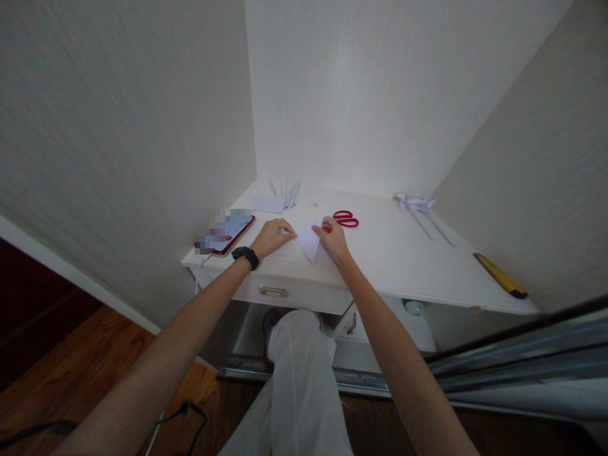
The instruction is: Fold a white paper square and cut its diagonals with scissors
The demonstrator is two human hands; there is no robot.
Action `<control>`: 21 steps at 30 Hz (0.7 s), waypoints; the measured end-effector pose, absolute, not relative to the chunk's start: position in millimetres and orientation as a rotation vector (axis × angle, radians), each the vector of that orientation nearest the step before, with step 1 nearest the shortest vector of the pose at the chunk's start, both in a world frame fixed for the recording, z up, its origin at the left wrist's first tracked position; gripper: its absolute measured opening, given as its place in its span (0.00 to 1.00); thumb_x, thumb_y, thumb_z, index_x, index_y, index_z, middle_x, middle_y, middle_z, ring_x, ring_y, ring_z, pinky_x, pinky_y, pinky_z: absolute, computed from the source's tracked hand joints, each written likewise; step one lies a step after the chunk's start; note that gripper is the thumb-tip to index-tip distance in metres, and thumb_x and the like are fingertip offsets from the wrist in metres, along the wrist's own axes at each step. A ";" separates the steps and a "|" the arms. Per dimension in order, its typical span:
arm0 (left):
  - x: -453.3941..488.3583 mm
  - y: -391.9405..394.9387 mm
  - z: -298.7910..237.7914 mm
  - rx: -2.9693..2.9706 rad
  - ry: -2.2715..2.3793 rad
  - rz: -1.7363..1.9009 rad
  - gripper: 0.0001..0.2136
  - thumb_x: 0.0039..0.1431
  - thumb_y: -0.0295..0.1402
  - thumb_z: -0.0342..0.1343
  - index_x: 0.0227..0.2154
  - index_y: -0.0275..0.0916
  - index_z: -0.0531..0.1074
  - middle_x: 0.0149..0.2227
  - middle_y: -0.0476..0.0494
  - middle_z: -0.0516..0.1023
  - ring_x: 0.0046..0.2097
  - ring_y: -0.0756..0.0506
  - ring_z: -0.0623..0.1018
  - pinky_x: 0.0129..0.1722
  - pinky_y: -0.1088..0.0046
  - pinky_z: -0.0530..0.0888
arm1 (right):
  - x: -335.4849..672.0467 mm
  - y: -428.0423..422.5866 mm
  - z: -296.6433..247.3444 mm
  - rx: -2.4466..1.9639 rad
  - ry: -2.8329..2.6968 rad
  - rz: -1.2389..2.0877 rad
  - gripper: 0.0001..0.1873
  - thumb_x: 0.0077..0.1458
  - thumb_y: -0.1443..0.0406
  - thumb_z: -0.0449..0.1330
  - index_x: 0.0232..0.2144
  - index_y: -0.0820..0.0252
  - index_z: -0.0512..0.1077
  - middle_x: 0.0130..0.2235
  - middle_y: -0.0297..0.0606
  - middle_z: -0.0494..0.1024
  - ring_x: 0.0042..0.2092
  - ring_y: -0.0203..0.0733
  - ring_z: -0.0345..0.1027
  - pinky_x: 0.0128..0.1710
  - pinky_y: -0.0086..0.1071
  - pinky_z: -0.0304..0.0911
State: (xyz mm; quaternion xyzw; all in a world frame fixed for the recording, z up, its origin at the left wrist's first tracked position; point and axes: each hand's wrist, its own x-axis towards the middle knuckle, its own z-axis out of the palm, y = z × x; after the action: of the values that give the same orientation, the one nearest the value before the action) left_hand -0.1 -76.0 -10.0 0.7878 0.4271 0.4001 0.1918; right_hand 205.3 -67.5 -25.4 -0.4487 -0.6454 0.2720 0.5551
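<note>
On white desk (389, 253), both hands on folded paper (308, 242).

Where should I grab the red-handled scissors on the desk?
Probably by the two handle loops of the red-handled scissors, coming from above on the right, where the white wooden desk is bare. They lie flat, and the right hand crowds their left side.

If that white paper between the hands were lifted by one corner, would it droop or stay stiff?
Probably light and floppy: the paper looks thin and lies flat on the desk. Its folds may stiffen it somewhat. It would likely slide easily on that smooth top.
</note>
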 end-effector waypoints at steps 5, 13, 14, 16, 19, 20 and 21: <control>0.4 -78.2 -7.8 2.203 1.210 1.117 0.05 0.50 0.34 0.59 0.25 0.39 0.77 0.34 0.43 0.80 0.40 0.43 0.77 0.43 0.67 0.71 | 205.8 -69.4 -23.2 -1.105 -1.515 0.583 0.13 0.44 0.59 0.61 0.21 0.56 0.60 0.21 0.26 0.59 0.26 0.35 0.54 0.29 0.30 0.51; 0.7 -75.5 -9.9 2.205 1.214 1.126 0.05 0.50 0.34 0.60 0.25 0.39 0.78 0.34 0.43 0.80 0.40 0.44 0.77 0.44 0.66 0.71 | 206.7 -70.2 -21.8 -1.118 -1.473 0.569 0.11 0.43 0.59 0.62 0.22 0.56 0.63 0.23 0.29 0.64 0.27 0.37 0.58 0.29 0.31 0.54; 0.6 -75.0 -10.5 2.204 1.214 1.126 0.05 0.50 0.34 0.60 0.25 0.39 0.78 0.34 0.43 0.80 0.40 0.44 0.77 0.44 0.66 0.71 | 206.7 -70.7 -21.0 -1.124 -1.472 0.565 0.11 0.43 0.60 0.62 0.22 0.56 0.63 0.23 0.29 0.65 0.27 0.37 0.58 0.30 0.31 0.54; 0.4 -74.3 -11.2 2.205 1.209 1.127 0.05 0.50 0.34 0.59 0.25 0.39 0.78 0.34 0.43 0.80 0.40 0.44 0.77 0.45 0.66 0.71 | 206.8 -71.5 -19.6 -1.134 -1.469 0.561 0.11 0.42 0.60 0.62 0.22 0.56 0.63 0.23 0.29 0.65 0.28 0.37 0.59 0.30 0.31 0.55; 0.2 -74.5 -11.0 2.213 1.200 1.131 0.05 0.50 0.33 0.59 0.25 0.39 0.78 0.33 0.43 0.80 0.40 0.44 0.77 0.45 0.66 0.71 | 206.8 -71.2 -18.9 -1.137 -1.469 0.550 0.10 0.42 0.61 0.61 0.22 0.56 0.63 0.23 0.29 0.65 0.27 0.37 0.59 0.31 0.32 0.55; 0.2 -74.9 -10.6 2.216 1.200 1.131 0.05 0.50 0.33 0.59 0.25 0.39 0.78 0.33 0.43 0.80 0.40 0.44 0.77 0.45 0.66 0.71 | 206.9 -70.7 -19.1 -1.137 -1.470 0.549 0.09 0.43 0.61 0.61 0.22 0.56 0.64 0.23 0.29 0.65 0.27 0.37 0.58 0.31 0.32 0.55; 0.3 -75.4 -10.1 2.217 1.202 1.128 0.05 0.50 0.33 0.59 0.25 0.39 0.78 0.33 0.43 0.80 0.40 0.44 0.77 0.45 0.66 0.71 | 207.0 -70.0 -19.5 -1.138 -1.471 0.548 0.09 0.43 0.61 0.61 0.22 0.56 0.64 0.23 0.29 0.65 0.27 0.37 0.58 0.31 0.32 0.55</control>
State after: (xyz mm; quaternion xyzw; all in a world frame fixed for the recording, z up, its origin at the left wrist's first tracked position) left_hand 0.3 -75.4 -10.1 0.7881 0.4272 0.4011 0.1886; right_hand 207.0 -70.0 -19.5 -0.4841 -0.6255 0.2332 0.5657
